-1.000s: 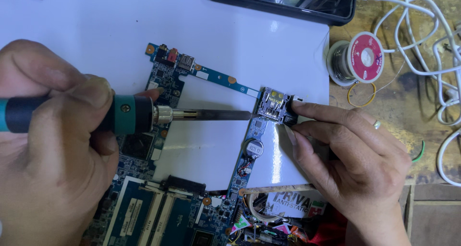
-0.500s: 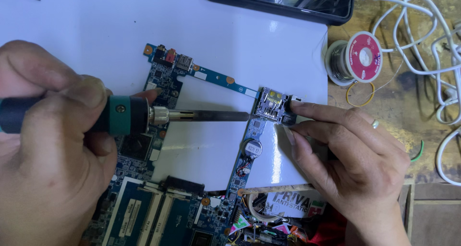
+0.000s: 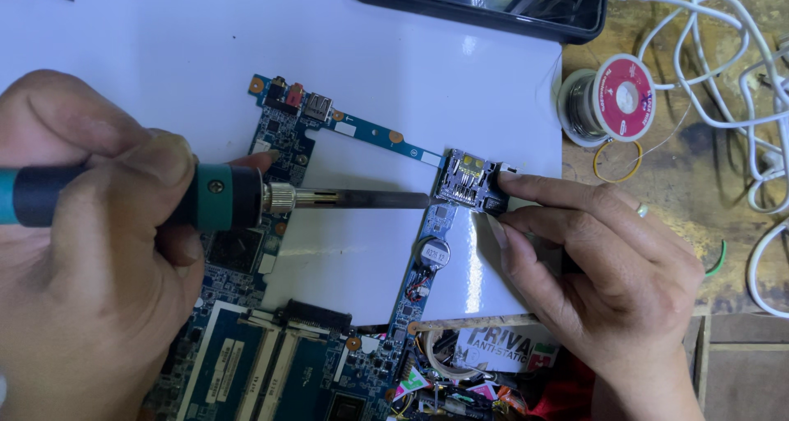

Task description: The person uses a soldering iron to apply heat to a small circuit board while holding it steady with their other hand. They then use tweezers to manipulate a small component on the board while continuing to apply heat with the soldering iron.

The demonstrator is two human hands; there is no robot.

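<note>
My left hand (image 3: 90,265) grips a soldering iron (image 3: 222,197) with a teal and black handle. Its dark metal tip reaches right to the left edge of a small silver card slot (image 3: 465,177) on a blue circuit board (image 3: 288,355). My right hand (image 3: 604,257) pinches the right side of that card slot between fingertips, with a small black tool hardly visible under the fingers. A round coin cell (image 3: 433,253) sits on the board strip just below the slot.
The board lies on a white sheet (image 3: 164,51). A black device (image 3: 485,2) lies at the top edge. A spool of solder wire (image 3: 610,99) and white cables (image 3: 740,76) rest on the worn wooden bench at right. Clutter sits at the bottom middle.
Almost nothing has moved. The iron's tip stays against the card slot and both hands hold their places.
</note>
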